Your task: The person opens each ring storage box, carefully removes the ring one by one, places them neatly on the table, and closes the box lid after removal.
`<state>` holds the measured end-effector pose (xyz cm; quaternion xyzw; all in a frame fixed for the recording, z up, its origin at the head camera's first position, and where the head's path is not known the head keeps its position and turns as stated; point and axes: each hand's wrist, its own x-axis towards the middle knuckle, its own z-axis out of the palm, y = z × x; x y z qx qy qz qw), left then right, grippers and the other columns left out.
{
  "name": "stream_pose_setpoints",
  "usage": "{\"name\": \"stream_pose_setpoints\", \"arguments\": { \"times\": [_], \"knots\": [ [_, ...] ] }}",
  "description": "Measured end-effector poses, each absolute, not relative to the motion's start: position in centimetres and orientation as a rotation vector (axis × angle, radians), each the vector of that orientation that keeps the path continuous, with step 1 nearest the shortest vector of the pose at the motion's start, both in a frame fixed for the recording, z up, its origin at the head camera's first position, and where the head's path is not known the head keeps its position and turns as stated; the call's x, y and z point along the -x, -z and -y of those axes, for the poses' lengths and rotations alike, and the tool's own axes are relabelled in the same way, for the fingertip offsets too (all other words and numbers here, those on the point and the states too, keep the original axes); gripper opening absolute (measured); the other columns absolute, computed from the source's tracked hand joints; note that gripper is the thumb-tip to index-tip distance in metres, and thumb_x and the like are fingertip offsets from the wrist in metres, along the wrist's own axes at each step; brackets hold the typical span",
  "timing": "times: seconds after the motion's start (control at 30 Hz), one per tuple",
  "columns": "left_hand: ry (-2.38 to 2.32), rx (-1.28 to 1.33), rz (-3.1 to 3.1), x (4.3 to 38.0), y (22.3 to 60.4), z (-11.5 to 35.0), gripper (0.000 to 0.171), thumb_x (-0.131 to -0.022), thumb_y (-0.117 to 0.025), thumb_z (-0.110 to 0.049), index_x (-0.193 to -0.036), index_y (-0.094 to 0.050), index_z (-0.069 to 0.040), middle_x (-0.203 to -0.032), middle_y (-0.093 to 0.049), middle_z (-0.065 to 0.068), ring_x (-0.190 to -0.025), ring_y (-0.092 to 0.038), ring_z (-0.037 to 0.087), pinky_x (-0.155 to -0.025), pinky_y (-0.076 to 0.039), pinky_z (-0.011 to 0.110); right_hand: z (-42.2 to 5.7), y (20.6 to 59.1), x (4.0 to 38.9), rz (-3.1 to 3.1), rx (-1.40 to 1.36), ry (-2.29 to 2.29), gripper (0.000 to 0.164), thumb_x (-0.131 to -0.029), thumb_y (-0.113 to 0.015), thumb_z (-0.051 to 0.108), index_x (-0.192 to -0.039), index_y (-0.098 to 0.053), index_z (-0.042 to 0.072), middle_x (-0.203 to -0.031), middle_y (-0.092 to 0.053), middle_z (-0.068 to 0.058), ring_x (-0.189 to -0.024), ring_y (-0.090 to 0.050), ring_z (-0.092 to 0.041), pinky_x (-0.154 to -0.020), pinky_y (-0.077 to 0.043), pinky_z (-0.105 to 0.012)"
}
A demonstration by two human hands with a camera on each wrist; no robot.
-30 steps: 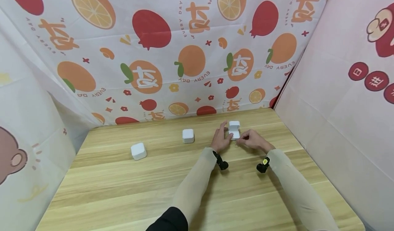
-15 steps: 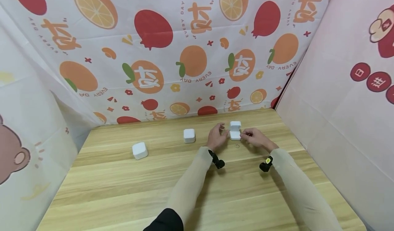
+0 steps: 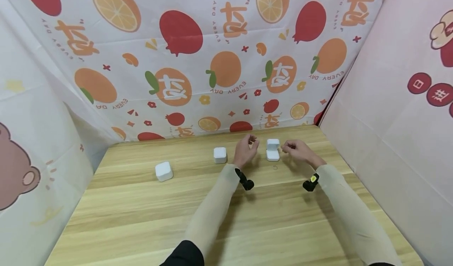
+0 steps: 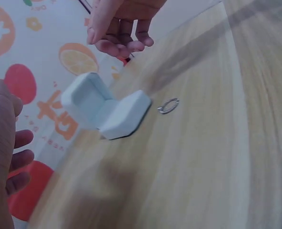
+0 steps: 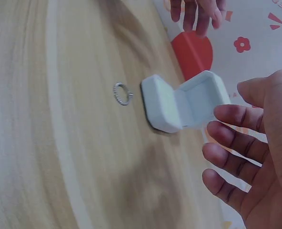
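A small white ring box (image 3: 273,155) stands on the wooden table with its lid raised. Just in front of it lies a silver ring (image 5: 122,94), its twisted band plain in both wrist views. My left hand (image 3: 245,150) hovers to the left of the box, fingers loosely bent and holding nothing. To the box's right is my right hand (image 3: 299,152); in the right wrist view its fingers (image 5: 234,160) are spread in a relaxed curve, with nothing between them. Both hands are apart from the box and the ring.
Two closed white boxes stand further left on the table (image 3: 148,218): one box (image 3: 220,155) near my left hand, another box (image 3: 164,171) beyond it. A fruit-print cloth (image 3: 226,30) hangs behind the table, and a pale sheet (image 3: 400,112) rises on the right.
Both hands have drawn away from the ring box, the left one leftward and the right one rightward. The box stays with its lid raised, and the ring lies in front of it.
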<state>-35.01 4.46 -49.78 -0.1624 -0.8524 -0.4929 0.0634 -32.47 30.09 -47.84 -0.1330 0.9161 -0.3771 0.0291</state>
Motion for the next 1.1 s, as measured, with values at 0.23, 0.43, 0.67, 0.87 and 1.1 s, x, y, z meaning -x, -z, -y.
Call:
{"name": "stream_pose_setpoints", "arguments": {
  "times": [0.23,0.43,0.67,0.87,1.1],
  "knots": [
    [1.418,0.547,2.525,35.6,48.4,-3.0,0.02,-0.104,-0.057,-0.023,-0.119,-0.06,-0.01,-0.118,-0.069,0.01,-0.112,-0.064,0.029,-0.098,-0.052,0.042,-30.0,46.5,33.2,-2.878,0.439,1.175,0.028,-0.105,-0.054,0.027,-0.105,-0.069,0.003,-0.097,-0.067,-0.023,-0.078,-0.057,-0.015,-0.069,-0.048,-0.026],
    [1.427,0.572,2.533,35.7,47.6,-1.2,0.025,-0.104,-0.056,-0.023,-0.122,-0.059,-0.007,-0.122,-0.067,0.012,-0.115,-0.063,0.031,-0.1,-0.052,0.042,-29.3,45.1,33.9,-2.94,0.415,1.098,0.033,-0.105,-0.054,0.03,-0.116,-0.069,0.002,-0.107,-0.069,-0.019,-0.093,-0.059,-0.023,-0.08,-0.046,-0.032],
    [1.391,0.598,2.516,36.0,47.0,1.0,0.026,-0.105,-0.055,-0.025,-0.121,-0.059,-0.005,-0.121,-0.066,0.011,-0.115,-0.062,0.026,-0.103,-0.05,0.04,-28.3,43.6,35.0,-2.979,0.495,1.082,0.031,-0.105,-0.055,0.029,-0.111,-0.07,0.003,-0.105,-0.07,-0.016,-0.1,-0.062,-0.028,-0.086,-0.048,-0.039],
    [1.364,0.578,2.515,36.1,46.8,3.5,0.028,-0.105,-0.056,-0.026,-0.123,-0.06,-0.004,-0.122,-0.067,0.013,-0.116,-0.062,0.029,-0.103,-0.05,0.043,-26.8,42.6,35.6,-2.989,0.559,1.059,0.026,-0.104,-0.057,0.028,-0.11,-0.07,0.006,-0.105,-0.07,-0.014,-0.101,-0.063,-0.028,-0.085,-0.049,-0.039],
    [1.311,0.57,2.511,36.8,47.1,6.2,0.029,-0.105,-0.054,-0.022,-0.125,-0.06,-0.002,-0.124,-0.067,0.015,-0.119,-0.062,0.031,-0.104,-0.049,0.045,-25.3,42.3,36.1,-2.966,0.608,1.094,0.027,-0.103,-0.058,0.024,-0.117,-0.068,0.002,-0.108,-0.069,-0.016,-0.1,-0.063,-0.029,-0.082,-0.048,-0.035]
  ]
}}
